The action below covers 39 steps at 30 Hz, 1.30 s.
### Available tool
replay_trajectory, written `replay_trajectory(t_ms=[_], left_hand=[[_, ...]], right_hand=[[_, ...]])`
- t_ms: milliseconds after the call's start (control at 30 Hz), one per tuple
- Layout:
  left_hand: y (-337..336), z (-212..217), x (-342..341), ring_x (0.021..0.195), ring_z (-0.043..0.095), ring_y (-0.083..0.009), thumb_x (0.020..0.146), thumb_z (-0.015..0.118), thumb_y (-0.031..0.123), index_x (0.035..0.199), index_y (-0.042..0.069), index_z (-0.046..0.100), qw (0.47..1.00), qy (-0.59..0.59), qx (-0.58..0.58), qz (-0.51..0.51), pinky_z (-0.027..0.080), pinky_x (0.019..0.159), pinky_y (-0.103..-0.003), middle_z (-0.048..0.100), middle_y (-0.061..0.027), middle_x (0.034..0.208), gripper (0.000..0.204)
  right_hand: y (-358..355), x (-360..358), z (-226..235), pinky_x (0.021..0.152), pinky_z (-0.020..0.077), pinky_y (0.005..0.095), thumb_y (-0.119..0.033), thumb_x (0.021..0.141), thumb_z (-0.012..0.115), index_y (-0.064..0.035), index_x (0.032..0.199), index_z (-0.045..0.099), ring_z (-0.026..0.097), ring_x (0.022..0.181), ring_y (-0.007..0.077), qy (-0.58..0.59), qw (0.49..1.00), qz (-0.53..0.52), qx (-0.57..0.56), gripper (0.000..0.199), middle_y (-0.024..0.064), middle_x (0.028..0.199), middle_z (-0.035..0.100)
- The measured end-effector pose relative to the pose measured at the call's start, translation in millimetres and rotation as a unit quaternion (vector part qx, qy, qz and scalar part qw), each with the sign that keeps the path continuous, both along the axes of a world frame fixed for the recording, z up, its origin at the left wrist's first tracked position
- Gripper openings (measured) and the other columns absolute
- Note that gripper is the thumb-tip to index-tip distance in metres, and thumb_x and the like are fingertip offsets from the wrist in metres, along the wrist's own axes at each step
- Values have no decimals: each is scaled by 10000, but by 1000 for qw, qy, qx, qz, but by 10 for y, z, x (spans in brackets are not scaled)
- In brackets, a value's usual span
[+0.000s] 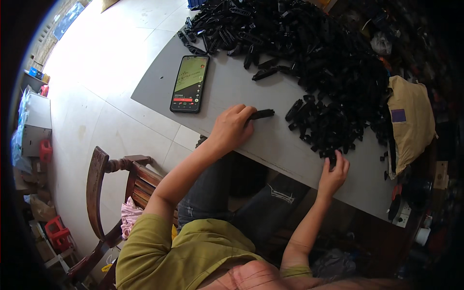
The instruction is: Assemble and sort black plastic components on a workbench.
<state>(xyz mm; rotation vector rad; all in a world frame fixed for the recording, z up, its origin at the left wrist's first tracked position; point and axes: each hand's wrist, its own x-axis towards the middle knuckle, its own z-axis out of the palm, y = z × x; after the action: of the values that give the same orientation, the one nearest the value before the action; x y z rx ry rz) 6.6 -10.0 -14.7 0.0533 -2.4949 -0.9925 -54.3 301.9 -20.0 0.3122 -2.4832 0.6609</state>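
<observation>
Across the grey tabletop [227,87], I see the left hand [232,129] clamped on 1 long black plastic piece [263,114], the right hand [335,176] at heaped small black parts [333,123], grip unclear, plenty left, finished ones indistinguishable.

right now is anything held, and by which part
The left hand holds a black piece by its left end. The right hand is at small black parts; grip unclear.

Over my remote feed I see a loose olive-green cloth shirt [208,240] with short sleeves [143,246] and dark charcoal denim jeans [207,191] with a ragged, pale-threaded tear [282,194].
</observation>
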Motion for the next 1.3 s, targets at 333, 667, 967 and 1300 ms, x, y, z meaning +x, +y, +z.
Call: replay_trajectory(t_ms=[333,667,967,1300], left_hand=[[29,28,124,865,565,-324,783,652,112,977,40,597,994,-27,-20,-101,474,764,-400,561,-124,864,214],[426,-37,20,928,549,-306,757,673,97,973,41,602,959,-31,12,-281,461,830,-387,568,-112,955,235],[359,30,29,989,564,-317,778,665,57,994,20,637,951,-68,48,-297,469,870,-391,593,-125,1030,222],[405,42,-38,944,586,-327,755,678,27,984,8,667,932,-57,70,-352,486,832,-398,621,-133,981,231]], right_hand=[[75,57,-48,606,474,284,-138,925,609,-33,1147,630,556,665,161,-81,986,-28,-141,247,84,1000,610],[-450,475,64,617,464,234,-121,949,584,-6,1252,582,572,726,130,-387,692,206,-573,325,58,979,622],[-555,406,262,551,435,289,-70,799,735,22,1061,671,532,588,184,-242,927,265,-105,285,96,739,571],[-533,323,223,643,454,300,-84,733,764,-30,1024,707,542,737,184,-169,938,302,-16,301,54,832,546]])
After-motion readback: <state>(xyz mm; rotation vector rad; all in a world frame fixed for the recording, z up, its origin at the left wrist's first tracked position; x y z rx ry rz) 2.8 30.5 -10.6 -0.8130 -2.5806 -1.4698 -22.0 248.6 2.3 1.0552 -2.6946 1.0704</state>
